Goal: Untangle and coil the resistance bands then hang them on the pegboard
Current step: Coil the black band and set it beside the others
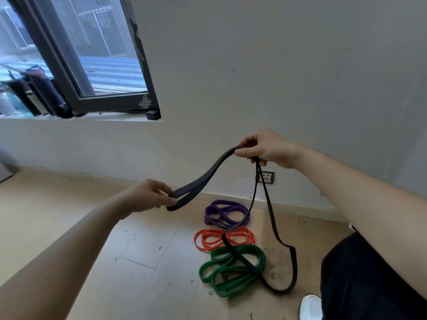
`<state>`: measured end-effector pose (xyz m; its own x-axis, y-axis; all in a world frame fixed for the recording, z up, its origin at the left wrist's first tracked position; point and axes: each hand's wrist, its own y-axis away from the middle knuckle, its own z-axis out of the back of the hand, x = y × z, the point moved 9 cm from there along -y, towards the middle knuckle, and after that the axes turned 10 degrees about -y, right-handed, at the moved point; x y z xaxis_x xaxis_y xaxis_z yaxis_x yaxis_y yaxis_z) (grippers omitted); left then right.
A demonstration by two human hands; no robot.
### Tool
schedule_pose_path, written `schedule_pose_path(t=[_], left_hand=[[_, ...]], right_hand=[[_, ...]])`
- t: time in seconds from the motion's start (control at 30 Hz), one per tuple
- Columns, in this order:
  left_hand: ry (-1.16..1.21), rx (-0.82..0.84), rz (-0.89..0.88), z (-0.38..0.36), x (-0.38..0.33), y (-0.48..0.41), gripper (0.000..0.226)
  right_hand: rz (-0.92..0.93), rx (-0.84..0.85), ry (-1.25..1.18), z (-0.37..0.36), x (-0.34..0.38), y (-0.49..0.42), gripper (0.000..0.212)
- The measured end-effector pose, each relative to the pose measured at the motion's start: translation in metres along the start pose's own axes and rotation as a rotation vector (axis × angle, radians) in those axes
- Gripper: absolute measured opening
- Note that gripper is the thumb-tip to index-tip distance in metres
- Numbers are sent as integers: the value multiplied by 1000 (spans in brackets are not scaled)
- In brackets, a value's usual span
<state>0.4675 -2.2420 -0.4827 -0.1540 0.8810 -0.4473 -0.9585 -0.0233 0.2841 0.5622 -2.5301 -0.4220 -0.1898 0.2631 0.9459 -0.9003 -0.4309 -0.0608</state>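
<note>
A long black resistance band [203, 174] stretches between both hands. My left hand [147, 195] pinches a folded end of it at the lower left. My right hand [265, 147] grips it higher up, and from there a long loop hangs down to the floor. That loop lies across three coiled bands on the floor: a purple band [225, 214] nearest the wall, an orange band [208, 239] in the middle and a green band [231, 271] closest to me. No pegboard is in view.
A white wall runs behind the bands with a socket [268, 177] low on it. A dark-framed window [104, 98] is at the upper left. The light tiled floor [138, 262] carries small debris. My dark trouser leg [369, 280] and white shoe [310, 307] are at the lower right.
</note>
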Motion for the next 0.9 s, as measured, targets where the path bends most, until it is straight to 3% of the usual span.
schedule_pose_path(t=[0.1, 0.23, 0.33, 0.5, 0.67, 0.8, 0.9], left_hand=[[16, -21, -106, -2, -23, 4, 36], [225, -141, -271, 6, -62, 15, 39], [339, -111, -375, 1, -87, 21, 52], [279, -102, -457, -4, -105, 29, 19], [303, -164, -507, 9, -109, 38, 17], [504, -272, -523, 35, -104, 46, 16], [700, -399, -477, 62, -77, 47, 16]], right_hand=[[59, 53, 3, -21, 16, 4, 21], [88, 155, 50, -53, 28, 15, 15], [110, 219, 98, -69, 36, 22, 13], [115, 319, 146, -83, 40, 29, 17], [-12, 440, 196, -89, 17, 28, 21], [-165, 581, 264, -105, -20, 32, 9], [-212, 578, 194, -102, -33, 30, 7]])
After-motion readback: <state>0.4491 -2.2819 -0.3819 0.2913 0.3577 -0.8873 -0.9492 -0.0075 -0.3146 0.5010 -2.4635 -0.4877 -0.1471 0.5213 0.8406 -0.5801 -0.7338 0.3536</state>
